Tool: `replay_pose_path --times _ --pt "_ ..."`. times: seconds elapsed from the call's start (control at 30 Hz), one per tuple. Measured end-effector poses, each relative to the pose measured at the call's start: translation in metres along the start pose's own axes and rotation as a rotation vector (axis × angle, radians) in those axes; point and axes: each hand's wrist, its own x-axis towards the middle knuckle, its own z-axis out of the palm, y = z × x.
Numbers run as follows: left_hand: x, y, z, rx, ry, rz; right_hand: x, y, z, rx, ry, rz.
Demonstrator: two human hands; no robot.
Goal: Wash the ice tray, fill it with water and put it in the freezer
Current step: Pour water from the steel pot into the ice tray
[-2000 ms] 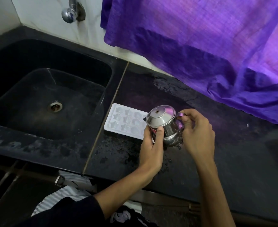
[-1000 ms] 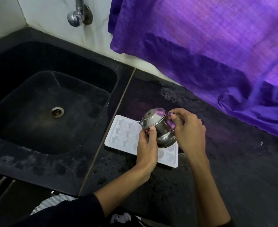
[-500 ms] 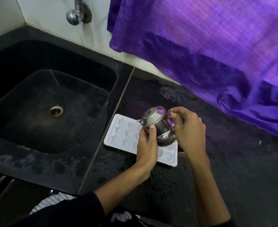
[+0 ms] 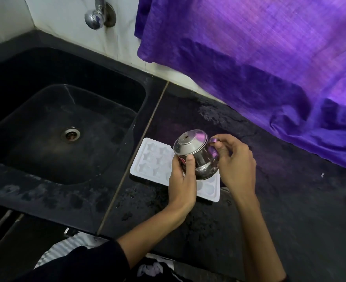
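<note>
Head view: white ice tray (image 4: 153,159) flat on black counter (image 4: 280,200), just right of sink (image 4: 66,129), partly under both hands. Left hand (image 4: 183,182) wraps steel jug (image 4: 195,155) from below, thumb up its side; right hand (image 4: 236,161) pinches jug handle. Jug held over tray's middle, tilted, lidded top toward sink. Tray cells star-shaped on left, round on right; water inside cannot be told. Tray's long axis runs left-right, far end angled toward sink. Purple cloth (image 4: 269,58) hangs behind.
</note>
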Motion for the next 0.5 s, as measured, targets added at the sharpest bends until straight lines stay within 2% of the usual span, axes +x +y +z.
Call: replay_pose_path --times 0.2,0.5 --pt "-0.005 -0.003 -0.003 -0.038 0.010 -0.093 -0.005 -0.005 0.001 -0.098 -0.074 -0.022" --pt "-0.012 -0.004 -0.004 -0.074 0.001 -0.155 -0.010 -0.007 0.000 -0.140 -0.074 -0.025"
